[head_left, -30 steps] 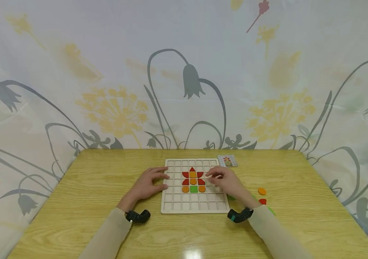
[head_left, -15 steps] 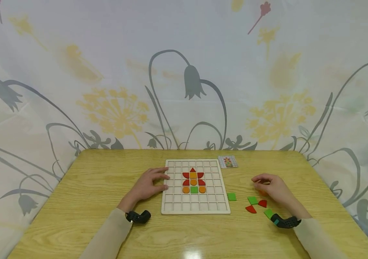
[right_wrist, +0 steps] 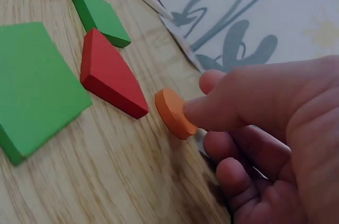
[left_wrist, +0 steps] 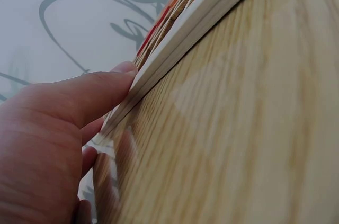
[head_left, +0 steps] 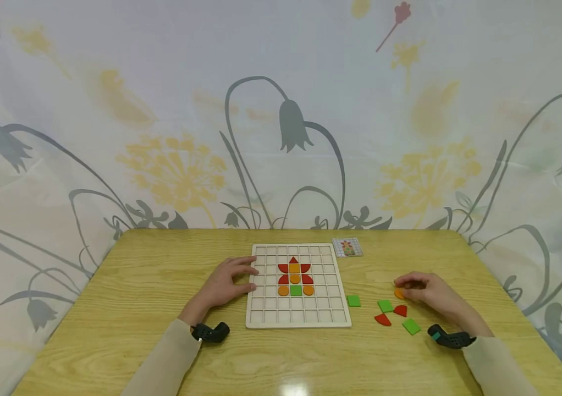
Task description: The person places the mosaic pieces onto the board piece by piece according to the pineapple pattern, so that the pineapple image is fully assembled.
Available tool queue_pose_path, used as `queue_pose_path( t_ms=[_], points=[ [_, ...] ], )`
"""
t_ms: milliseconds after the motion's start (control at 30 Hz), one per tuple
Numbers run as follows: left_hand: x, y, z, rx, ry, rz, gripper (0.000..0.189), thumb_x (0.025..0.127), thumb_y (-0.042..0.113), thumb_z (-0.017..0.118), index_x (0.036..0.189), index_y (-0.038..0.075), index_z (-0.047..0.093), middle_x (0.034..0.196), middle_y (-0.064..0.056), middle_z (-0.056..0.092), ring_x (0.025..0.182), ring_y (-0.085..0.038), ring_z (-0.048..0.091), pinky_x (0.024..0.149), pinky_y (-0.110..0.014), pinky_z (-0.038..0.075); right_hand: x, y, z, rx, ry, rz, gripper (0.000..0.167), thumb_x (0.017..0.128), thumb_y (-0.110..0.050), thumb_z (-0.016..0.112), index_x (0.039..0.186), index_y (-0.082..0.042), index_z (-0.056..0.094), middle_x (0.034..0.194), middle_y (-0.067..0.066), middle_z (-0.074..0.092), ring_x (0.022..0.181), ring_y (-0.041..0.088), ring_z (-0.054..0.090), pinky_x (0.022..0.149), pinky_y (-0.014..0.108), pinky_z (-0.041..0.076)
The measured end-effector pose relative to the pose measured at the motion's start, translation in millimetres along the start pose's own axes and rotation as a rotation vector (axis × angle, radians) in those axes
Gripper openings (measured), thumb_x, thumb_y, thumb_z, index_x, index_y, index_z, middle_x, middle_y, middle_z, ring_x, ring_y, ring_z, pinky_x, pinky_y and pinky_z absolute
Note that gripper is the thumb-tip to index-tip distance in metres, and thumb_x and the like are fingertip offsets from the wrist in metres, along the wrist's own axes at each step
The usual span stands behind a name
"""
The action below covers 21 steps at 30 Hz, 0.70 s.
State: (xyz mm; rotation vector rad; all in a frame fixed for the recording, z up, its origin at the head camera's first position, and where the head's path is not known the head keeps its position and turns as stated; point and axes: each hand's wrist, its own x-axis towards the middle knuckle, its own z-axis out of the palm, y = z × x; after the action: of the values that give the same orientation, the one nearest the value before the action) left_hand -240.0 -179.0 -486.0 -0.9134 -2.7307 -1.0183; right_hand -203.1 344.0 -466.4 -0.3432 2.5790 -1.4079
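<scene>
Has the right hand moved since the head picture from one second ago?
Yes, rightward: the right hand has gone from over the white board to an orange disc beyond its right edge.

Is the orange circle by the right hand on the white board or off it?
Off. The right hand touches the orange circle near a loose red piece, well away from the white board.

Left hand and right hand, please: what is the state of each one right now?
Left hand: open, fingertips at the edge of the board.
Right hand: thumb and fingers at the loose orange disc; whether it is gripped cannot be told.
</scene>
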Motion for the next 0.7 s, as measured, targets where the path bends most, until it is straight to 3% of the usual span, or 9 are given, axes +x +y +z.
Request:
queue_pose_path(
  t_ms=[267, 533, 700],
  points=[
    [-0.2, -1.9, 0.2, -0.009, -0.011, -0.016, 0.031, 0.091, 0.031, 0.074, 0.118, 0.018, 0.073, 0.149, -0.004, 0.049, 0.134, -0.034, 0.043, 0.107, -0.057, 0.035, -0.6, -2.7, -1.3, -0.029, -0.040, -0.039, 0.027, 0.092, -0.008, 0.070, 0.117, 0.002, 0.069, 0.112, 0.012, 0.064, 0.087, 0.011, 0.056, 0.071, 0.025, 0.049],
    [-0.8, 0.3, -0.3, -0.003, 0.001, -0.009, 0.030, 0.092, 0.031, 0.073, 0.118, 0.017, 0.073, 0.149, -0.005, 0.050, 0.134, -0.035, 0.043, 0.107, -0.059, 0.035, -2.1, -4.6, 3.7, -0.082, -0.038, -0.129, 0.017, 0.092, -0.004, 0.070, 0.109, 0.000, 0.070, 0.102, 0.008, 0.064, 0.083, 0.010, 0.055, 0.070, 0.024, 0.048],
    [-1.0, 2.5, -0.2, -0.008, 0.000, -0.010, 0.030, 0.092, 0.030, 0.074, 0.118, 0.015, 0.073, 0.149, -0.006, 0.050, 0.134, -0.036, 0.043, 0.107, -0.059, 0.034, -1.4, -7.6, 5.6, -0.093, -0.022, -0.129, 0.013, 0.094, -0.004, 0.068, 0.106, 0.000, 0.070, 0.097, 0.008, 0.063, 0.080, 0.009, 0.054, 0.069, 0.023, 0.047]
  ],
)
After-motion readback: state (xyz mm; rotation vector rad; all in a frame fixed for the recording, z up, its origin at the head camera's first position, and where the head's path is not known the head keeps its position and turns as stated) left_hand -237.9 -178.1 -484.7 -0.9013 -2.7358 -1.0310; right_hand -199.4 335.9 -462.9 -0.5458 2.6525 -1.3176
